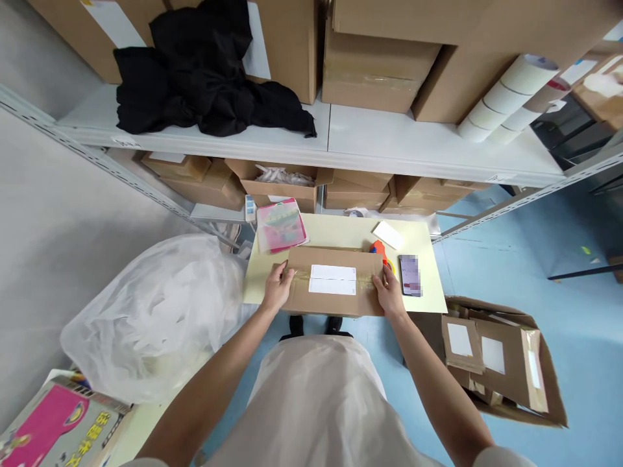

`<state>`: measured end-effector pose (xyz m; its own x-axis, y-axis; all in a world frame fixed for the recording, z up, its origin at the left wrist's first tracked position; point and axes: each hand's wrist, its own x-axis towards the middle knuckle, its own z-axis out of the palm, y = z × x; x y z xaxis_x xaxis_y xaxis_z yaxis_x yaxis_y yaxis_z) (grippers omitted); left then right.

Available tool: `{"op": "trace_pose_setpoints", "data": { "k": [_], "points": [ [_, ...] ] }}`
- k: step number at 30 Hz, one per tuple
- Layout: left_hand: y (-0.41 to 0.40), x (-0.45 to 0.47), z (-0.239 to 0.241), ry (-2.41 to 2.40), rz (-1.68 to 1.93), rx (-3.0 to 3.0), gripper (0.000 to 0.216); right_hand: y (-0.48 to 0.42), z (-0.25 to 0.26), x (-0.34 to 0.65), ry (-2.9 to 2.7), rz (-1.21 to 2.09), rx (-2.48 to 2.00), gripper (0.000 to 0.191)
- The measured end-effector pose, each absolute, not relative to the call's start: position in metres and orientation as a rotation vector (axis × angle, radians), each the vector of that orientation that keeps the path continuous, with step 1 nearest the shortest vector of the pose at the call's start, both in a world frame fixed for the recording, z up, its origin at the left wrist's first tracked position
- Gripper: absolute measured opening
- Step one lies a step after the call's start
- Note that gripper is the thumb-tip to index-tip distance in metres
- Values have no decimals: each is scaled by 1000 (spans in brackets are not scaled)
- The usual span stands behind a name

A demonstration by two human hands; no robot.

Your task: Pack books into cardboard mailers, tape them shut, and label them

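Note:
Between my two hands is a flat brown cardboard box (316, 303), taped across its top, with a white label (333, 279) in the middle. My left hand (278, 285) grips its left end, thumb on top. At the opposite end my right hand (388, 290) has its thumb on top and fingers around the edge. The box is over the front of a pale yellow table (428, 259). Partly hidden behind it is an orange-red tape dispenser (378, 249). A phone (411, 275) lies right of my right hand, below a white card-like block (388, 235).
Pink folders (281, 225) lie at the table's back left. Metal shelves (379, 139) behind hold cartons, black cloth (209, 78) and tape rolls (506, 100). A large plastic bag (156, 311) bulges on the left. An open carton of flattened boxes (501, 357) stands on the floor at right.

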<state>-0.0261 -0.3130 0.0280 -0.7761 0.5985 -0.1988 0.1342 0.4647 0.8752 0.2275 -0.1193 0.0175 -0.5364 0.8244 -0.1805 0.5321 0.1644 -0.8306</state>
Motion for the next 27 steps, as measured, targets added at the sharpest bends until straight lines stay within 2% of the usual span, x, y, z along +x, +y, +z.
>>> {"op": "trace_pose_setpoints", "data": {
  "k": [3,7,10,13,17,23,27],
  "points": [
    [-312,-31,25,2226,1264,647,47,-129,22,223,-1874,1411,-1426,66],
    [-315,-33,25,2297,1144,734,50,-140,23,223,-1811,1384,-1460,66],
    [-320,-26,31,2459,1091,805,62,-143,26,223,-1762,1405,-1482,65],
    [-324,-11,42,2595,998,1199,70,-144,31,220,-1670,1472,-1459,62],
    [-321,11,56,2314,582,1856,66,-143,36,218,-1558,1563,-1425,58],
    [-312,18,55,2292,371,1889,66,-137,38,223,-1514,1661,-1405,55],
    [-315,17,54,2284,317,1898,83,-128,41,224,-1538,1710,-1406,52]
  ]
}}
